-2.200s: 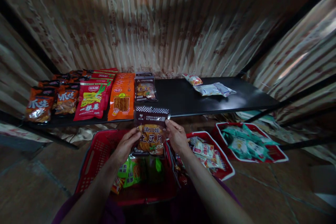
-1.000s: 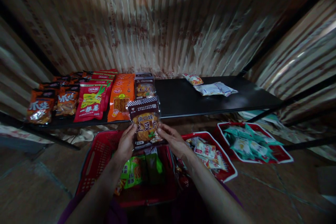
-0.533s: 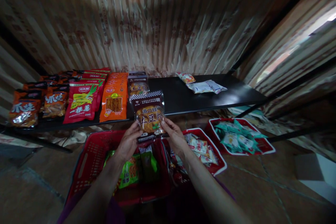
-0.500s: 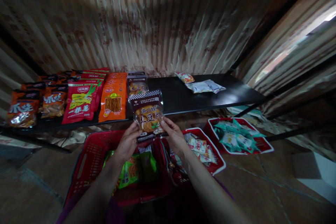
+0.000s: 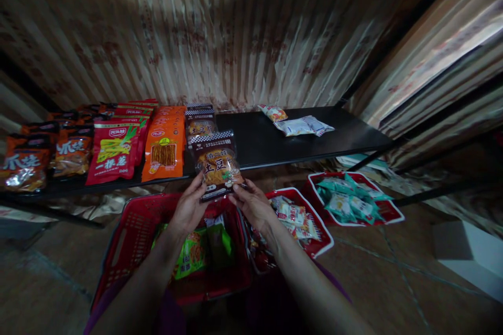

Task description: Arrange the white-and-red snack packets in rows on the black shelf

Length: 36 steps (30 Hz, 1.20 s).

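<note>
A brown bag of potato chips (image 5: 217, 163) with a checkered top edge is held upright at the shelf's front edge. My left hand (image 5: 191, 203) grips its lower left side, and my right hand (image 5: 253, 203) pinches its lower right corner. Right behind it, more brown chip bags (image 5: 200, 121) stand in a row on the black shelf (image 5: 255, 144). Orange snack bags (image 5: 164, 146) stand to their left, followed by red snack bags (image 5: 113, 152) and black-and-orange bags (image 5: 27, 162) at the far left.
White snack packets (image 5: 301, 125) lie on the shelf's right part. Below are a red basket (image 5: 129, 230) with green bags (image 5: 192, 254), another with white packets (image 5: 293, 217), and a third with teal packets (image 5: 349, 199). A white box (image 5: 467, 251) sits on the floor at right.
The held bag of potato chips has shifted slightly left and tilts back a little more, close against the brown bags on the shelf. My right hand's fingers have moved lower on it.
</note>
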{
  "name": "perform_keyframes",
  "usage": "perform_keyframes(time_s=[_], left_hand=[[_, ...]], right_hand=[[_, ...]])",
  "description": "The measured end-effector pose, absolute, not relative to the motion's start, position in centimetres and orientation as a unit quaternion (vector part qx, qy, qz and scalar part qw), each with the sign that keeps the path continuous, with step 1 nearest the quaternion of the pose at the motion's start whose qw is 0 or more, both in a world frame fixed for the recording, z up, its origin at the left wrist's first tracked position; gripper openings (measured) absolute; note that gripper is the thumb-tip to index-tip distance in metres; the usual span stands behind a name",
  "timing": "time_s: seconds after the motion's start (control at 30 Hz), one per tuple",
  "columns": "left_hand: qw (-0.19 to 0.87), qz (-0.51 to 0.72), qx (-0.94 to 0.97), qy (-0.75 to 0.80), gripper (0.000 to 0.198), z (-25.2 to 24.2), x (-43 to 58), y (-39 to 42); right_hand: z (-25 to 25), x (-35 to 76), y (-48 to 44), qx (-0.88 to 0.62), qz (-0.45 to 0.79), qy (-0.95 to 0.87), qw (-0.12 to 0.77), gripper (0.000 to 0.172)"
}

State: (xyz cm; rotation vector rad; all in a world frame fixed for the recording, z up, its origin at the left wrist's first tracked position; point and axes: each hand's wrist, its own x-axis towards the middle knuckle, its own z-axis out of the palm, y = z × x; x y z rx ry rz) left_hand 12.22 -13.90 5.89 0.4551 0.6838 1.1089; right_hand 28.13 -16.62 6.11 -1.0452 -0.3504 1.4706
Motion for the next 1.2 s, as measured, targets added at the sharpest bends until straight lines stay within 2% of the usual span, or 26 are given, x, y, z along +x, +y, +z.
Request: perform_keyframes(time_s=[0.2,0.47,0.83,1.1,1.2], left_hand=[[0.773,0.530,0.185,0.297,0.037,6.2,12.2,-14.1],[0.733,0.576,0.154,0.327,0.041,6.3,13.4,-14.5],[0.755,0.553,0.179,0.305,0.034,7.0,13.1,-14.8],[0.775,0.532,0.202,0.275,0.038,6.4,12.5,-14.7],[0.772,0.529,0.210,0.281,0.034,6.5,12.5,-14.7]], right_hand=[[6.2,27.6,-16.3,-0.421,0.640,-0.111,0.633,0.040],[5.1,25.2,-17.0,-0.410,0.706,-0.108,0.567,0.033],[5.8,23.9,-17.1,-0.431,0.654,-0.210,0.586,0.032],[5.8,24.2,-17.2,-0.440,0.645,-0.215,0.587,0.033],[5.8,24.4,-17.2,-0.443,0.645,-0.236,0.576,0.032]])
